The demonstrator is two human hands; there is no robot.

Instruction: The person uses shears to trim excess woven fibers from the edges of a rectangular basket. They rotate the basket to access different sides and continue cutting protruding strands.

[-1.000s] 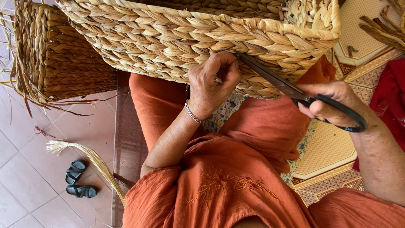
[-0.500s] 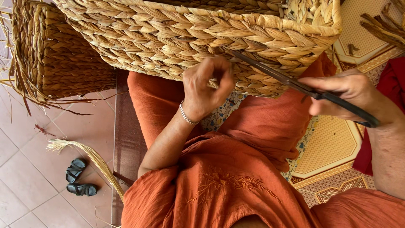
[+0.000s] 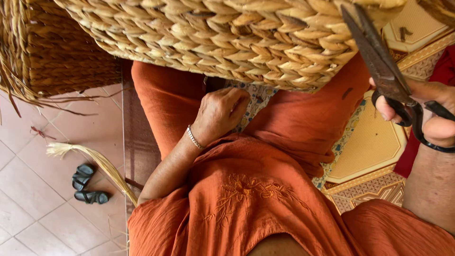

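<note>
from the head view, a large woven basket [image 3: 227, 38] of thick, braided straw-coloured fibre rests across the lap, its rounded rim toward the person. the right hand [image 3: 422, 116] grips dark metal scissors [image 3: 384, 71] by their black loops, blades closed and pointing up against the weave. the left hand [image 3: 220, 114], loosely curled and holding nothing, rests on the orange crinkled cloth [image 3: 246, 194] just below the basket. a second, rougher basket [image 3: 52, 52] stands at left; black sandals [image 3: 87, 185] and a pale fibre bundle [image 3: 95, 163] lie on the tiled floor [image 3: 28, 213].
</note>
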